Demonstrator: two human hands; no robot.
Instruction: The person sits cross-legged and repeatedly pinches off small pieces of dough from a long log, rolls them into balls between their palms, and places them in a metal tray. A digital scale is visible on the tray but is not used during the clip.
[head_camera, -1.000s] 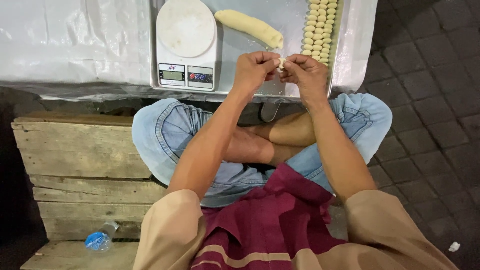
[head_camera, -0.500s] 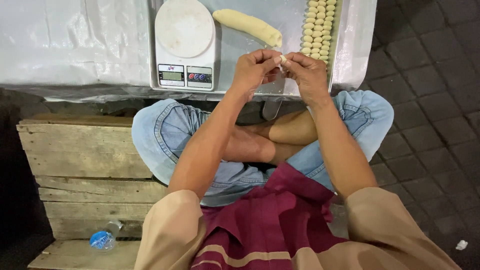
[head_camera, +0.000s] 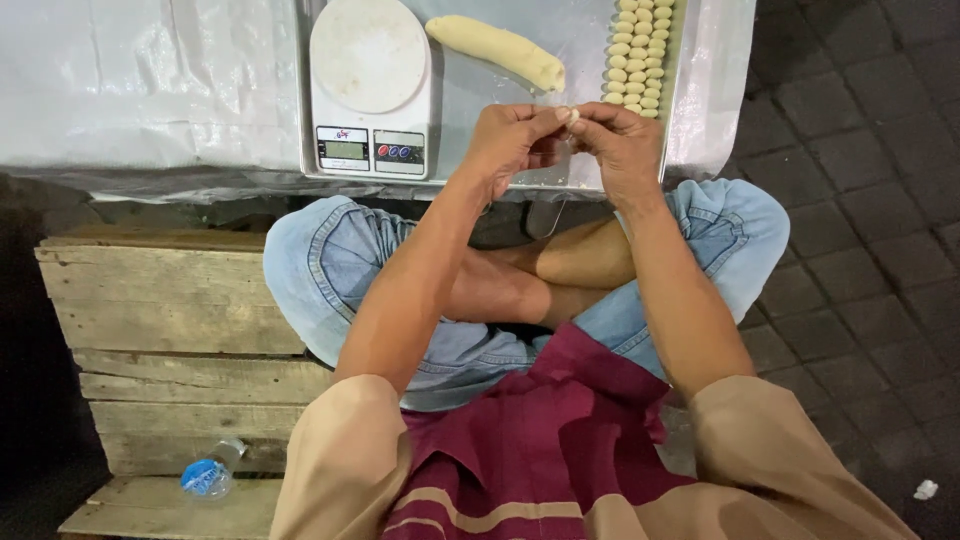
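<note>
Bare tray (head_camera: 480, 110) between scale (head_camera: 370, 90) and dough-ball rows (head_camera: 640, 50), dough log (head_camera: 497, 48) apparently across it.

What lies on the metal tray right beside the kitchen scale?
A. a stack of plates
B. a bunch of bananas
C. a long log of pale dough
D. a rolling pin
C: a long log of pale dough lies on the tray just right of the scale, with rows of small dough pieces beyond it.

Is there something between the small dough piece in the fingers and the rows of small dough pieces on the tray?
Nothing visible. The left hand and right hand pinch the small pale dough piece just short of the rows of small pale dough pieces on the metal tray; the long pale dough roll lies to their left.
</note>
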